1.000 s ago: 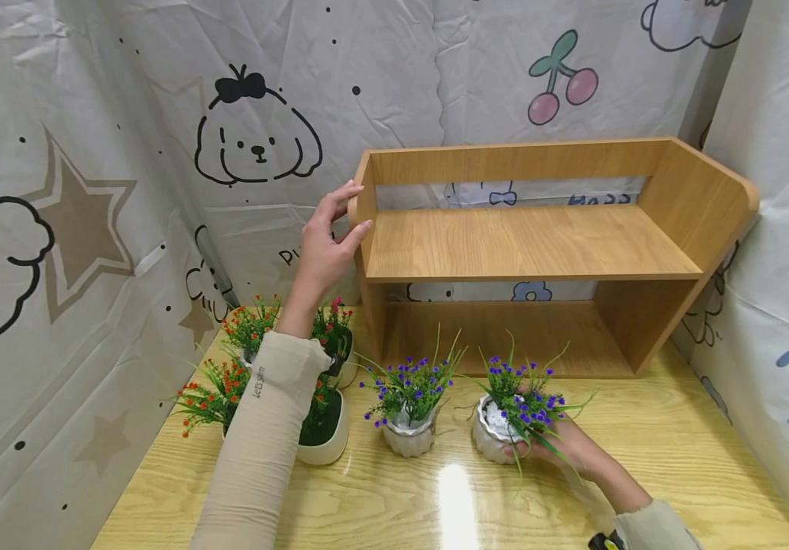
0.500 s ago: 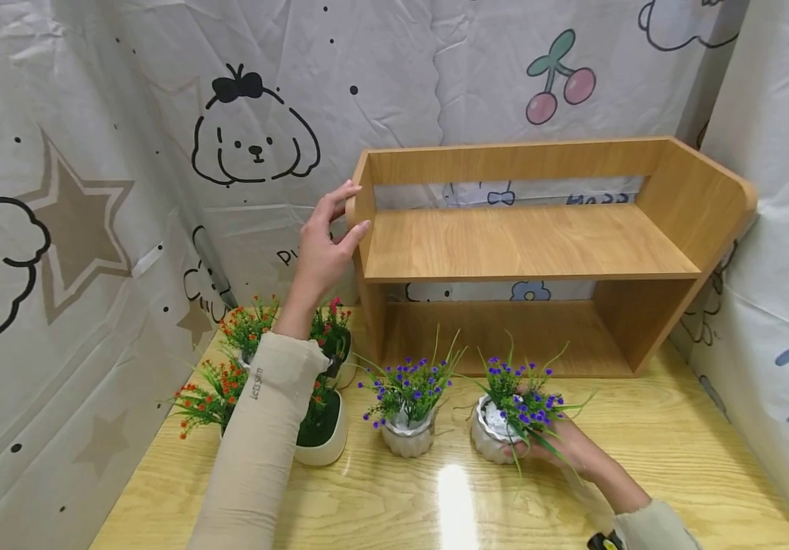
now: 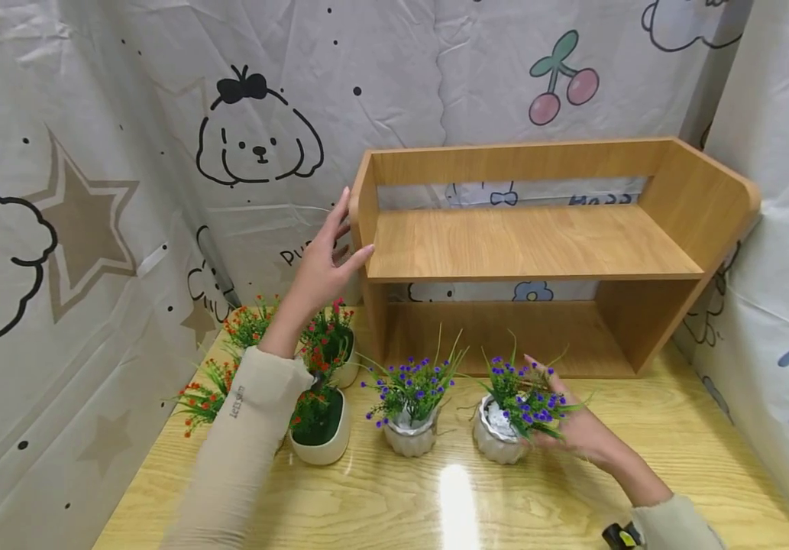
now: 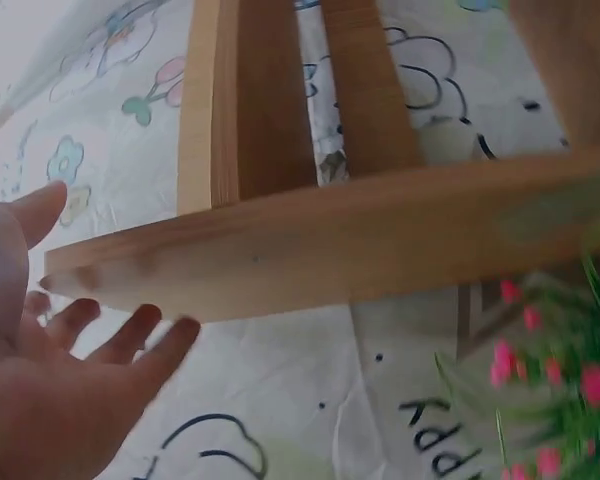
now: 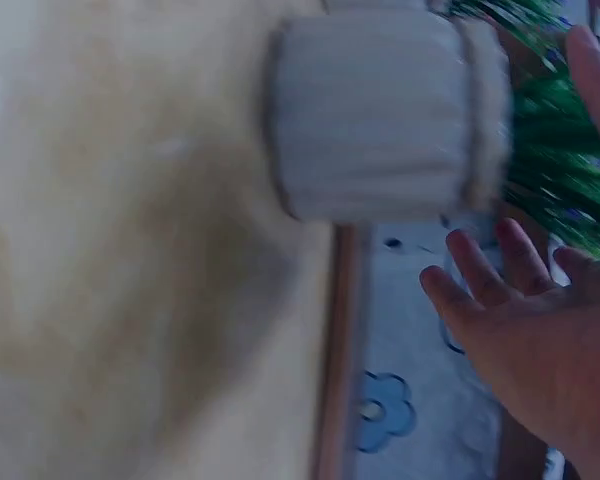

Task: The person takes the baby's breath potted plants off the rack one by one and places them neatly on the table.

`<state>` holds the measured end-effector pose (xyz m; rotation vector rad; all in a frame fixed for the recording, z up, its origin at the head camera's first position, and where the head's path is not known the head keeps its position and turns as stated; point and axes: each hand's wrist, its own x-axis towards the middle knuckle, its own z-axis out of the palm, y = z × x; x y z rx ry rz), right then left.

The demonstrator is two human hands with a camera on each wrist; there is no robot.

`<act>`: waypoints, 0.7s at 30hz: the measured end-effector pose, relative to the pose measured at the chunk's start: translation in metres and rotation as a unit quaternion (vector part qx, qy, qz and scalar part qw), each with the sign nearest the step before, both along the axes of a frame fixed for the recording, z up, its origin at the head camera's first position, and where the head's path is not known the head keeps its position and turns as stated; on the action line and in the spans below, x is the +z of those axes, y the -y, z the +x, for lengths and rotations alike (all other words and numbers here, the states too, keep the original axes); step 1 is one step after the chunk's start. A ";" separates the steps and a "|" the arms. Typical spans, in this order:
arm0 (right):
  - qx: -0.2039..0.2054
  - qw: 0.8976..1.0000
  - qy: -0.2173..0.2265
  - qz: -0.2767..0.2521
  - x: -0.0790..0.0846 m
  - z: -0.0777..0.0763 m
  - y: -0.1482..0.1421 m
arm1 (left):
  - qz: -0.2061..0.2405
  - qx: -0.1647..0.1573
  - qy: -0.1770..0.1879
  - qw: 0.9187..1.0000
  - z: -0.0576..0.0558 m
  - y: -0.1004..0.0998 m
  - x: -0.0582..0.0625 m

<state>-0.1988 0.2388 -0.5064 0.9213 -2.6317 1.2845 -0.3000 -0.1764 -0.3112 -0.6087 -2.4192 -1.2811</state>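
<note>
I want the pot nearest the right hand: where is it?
In the head view, the ribbed white pot with purple flowers stands on the table right of centre, before the wooden shelf, beside the open right hand.

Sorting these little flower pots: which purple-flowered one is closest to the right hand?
The purple-flowered pot on the right, beside the open right hand. The other purple-flowered pot stands further left, clear of the hand.

Red-flowered pots [image 3: 321,359] stand on the table [image 3: 394,504] before a cartoon-printed sheet [image 3: 160,114].
</note>
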 end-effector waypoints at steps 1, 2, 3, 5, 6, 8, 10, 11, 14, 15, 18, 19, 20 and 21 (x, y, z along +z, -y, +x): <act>-0.001 0.999 0.033 -0.029 0.006 -0.001 -0.002 | -0.028 0.008 0.004 1.000 0.004 0.003 -0.001; -0.002 0.997 0.060 -0.053 0.012 -0.003 -0.004 | -0.059 0.017 0.006 0.998 0.009 0.008 -0.003; 0.002 0.996 0.066 -0.066 0.018 -0.004 -0.006 | -0.089 0.026 0.010 0.996 0.014 0.013 -0.004; 0.012 0.994 0.065 -0.089 0.031 -0.005 -0.012 | -0.151 0.046 0.009 0.987 0.024 0.024 -0.008; 0.021 0.993 0.058 -0.098 0.037 -0.007 -0.015 | -0.182 0.056 0.007 0.982 0.030 0.031 -0.009; 0.034 0.993 0.034 -0.107 0.049 -0.009 -0.022 | -0.234 0.070 -0.006 0.970 0.039 0.044 -0.014; 0.025 0.996 0.003 -0.085 0.063 -0.009 -0.027 | -0.283 0.083 -0.029 0.955 0.047 0.058 -0.018; 0.016 0.998 -0.014 -0.067 0.070 -0.010 -0.030 | -0.306 0.089 -0.039 0.947 0.051 0.065 -0.019; -0.022 0.998 -0.065 0.001 0.094 -0.009 -0.036 | -0.369 0.112 -0.064 0.920 0.062 0.084 -0.024; -0.038 0.996 -0.078 0.023 0.102 -0.009 -0.038 | -0.390 0.119 -0.072 0.910 0.066 0.090 -0.026; -0.073 0.987 -0.118 0.080 0.123 -0.011 -0.045 | -0.430 0.136 -0.092 0.888 0.076 0.107 -0.028; -0.081 0.982 -0.135 0.100 0.129 -0.012 -0.047 | -0.439 0.141 -0.099 0.882 0.079 0.111 -0.028; -0.086 0.977 -0.154 0.118 0.133 -0.013 -0.050 | -0.444 0.144 -0.106 0.878 0.081 0.116 -0.028; -0.090 0.970 -0.179 0.138 0.137 -0.014 -0.052 | -0.447 0.146 -0.109 0.876 0.084 0.120 -0.027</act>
